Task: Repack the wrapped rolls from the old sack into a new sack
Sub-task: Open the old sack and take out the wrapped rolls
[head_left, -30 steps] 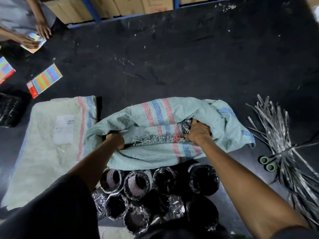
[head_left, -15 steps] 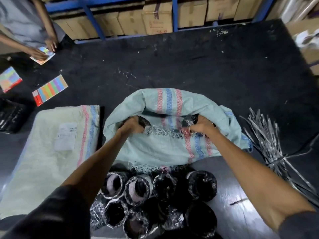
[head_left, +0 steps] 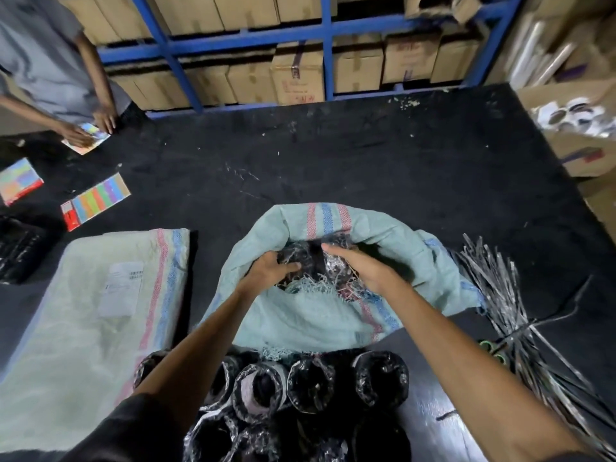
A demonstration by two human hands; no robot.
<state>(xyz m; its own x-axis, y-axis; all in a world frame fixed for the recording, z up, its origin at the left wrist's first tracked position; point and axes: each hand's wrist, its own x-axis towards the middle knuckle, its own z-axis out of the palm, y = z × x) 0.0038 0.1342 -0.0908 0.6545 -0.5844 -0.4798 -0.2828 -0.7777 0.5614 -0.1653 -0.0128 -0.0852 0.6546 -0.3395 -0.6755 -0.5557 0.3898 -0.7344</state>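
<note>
A pale green woven sack (head_left: 320,321) with red and blue stripes lies in front of me, its frayed mouth open. Black-and-silver wrapped rolls (head_left: 301,255) show inside the mouth. My left hand (head_left: 268,271) reaches into the mouth and grips one roll from the left. My right hand (head_left: 356,266) lies over the neighbouring roll (head_left: 336,266), fingers curled round it. Several more wrapped rolls (head_left: 310,385) lie on end on the table near me, outside the sack. A second, paler sack (head_left: 83,328) with a white label lies flat at the left.
A bundle of silver straps (head_left: 520,315) and green-handled scissors (head_left: 488,346) lie at the right. Colour cards (head_left: 98,200) and a black bundle (head_left: 20,248) sit far left, where another person's hands (head_left: 83,128) hold a card. Blue racking with cartons (head_left: 300,78) stands behind the black table.
Both hands let go of the sack's rim and moved into its mouth onto the rolls. The view tilted up, so the racking shows.
</note>
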